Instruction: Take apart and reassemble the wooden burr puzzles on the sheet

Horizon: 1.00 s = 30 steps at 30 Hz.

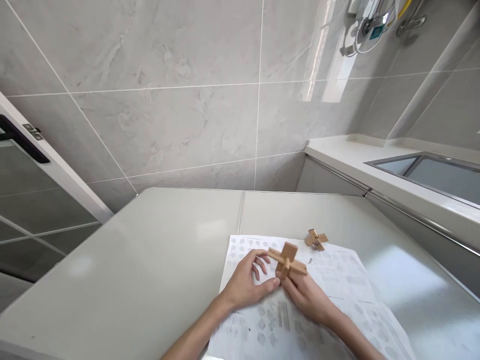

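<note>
A wooden interlocking burr puzzle, with flat bars crossing one another, is held up above the printed sheet by my right hand. My right fingers are closed around its lower side and partly hidden. Just to its left is my left hand, fingers curved and apart. The left index fingertip is close to the puzzle's left bar; whether it touches cannot be made out. The left thumb points at the underside of the puzzle, near my right fingers. Another, smaller-looking wooden cross-shaped puzzle lies at the sheet's far edge.
The large white sheet with blurred printed diagrams lies on a glossy pale table. Behind stands a grey tiled wall. On the right is a counter with a sink; on the left, a door with a black handle.
</note>
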Motion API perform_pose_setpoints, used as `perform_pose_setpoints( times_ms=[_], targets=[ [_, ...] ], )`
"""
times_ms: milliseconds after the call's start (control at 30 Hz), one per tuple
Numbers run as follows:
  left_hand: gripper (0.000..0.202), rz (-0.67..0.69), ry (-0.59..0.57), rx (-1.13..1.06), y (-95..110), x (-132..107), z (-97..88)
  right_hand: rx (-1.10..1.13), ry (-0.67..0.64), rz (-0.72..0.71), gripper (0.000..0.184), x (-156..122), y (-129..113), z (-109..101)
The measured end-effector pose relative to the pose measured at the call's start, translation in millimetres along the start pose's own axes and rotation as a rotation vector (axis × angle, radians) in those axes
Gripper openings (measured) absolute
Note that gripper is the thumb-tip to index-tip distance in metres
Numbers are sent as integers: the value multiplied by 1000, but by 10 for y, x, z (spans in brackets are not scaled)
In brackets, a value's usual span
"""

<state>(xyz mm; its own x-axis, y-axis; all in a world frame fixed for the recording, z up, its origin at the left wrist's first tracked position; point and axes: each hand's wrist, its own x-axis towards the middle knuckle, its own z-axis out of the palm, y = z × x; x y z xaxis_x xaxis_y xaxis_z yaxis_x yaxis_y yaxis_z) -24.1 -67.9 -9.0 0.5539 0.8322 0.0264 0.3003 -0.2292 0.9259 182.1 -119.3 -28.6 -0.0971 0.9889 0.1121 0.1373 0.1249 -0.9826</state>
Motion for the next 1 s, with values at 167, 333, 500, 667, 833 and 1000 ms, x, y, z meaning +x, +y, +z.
perform_pose_setpoints(
  times_ms=[167, 333, 500, 667, 833, 1000],
  targets=[
    [100, 79, -168, -223, 13, -20, -115, -297, -238, -123, 37, -86, -48, 108],
    [84, 82, -179, -283, 45, -14, -116, -284, -262, -125, 38, -97, -5, 132],
    [86, 167, 50, -203, 26, -23, -59, -288, -188, 26, 44, -59, 52, 30],
    [88, 192, 118, -54, 1, -15, -31, 61, -156, 120, 42, 14, -6, -97],
    [91, 224, 46, 52, -16, -31, 19, 218, -95, 212, 49, 67, -14, -118],
    [95, 212, 61, 64, -37, -42, 42, 227, -111, 270, 50, 65, -19, -134]
  ],
)
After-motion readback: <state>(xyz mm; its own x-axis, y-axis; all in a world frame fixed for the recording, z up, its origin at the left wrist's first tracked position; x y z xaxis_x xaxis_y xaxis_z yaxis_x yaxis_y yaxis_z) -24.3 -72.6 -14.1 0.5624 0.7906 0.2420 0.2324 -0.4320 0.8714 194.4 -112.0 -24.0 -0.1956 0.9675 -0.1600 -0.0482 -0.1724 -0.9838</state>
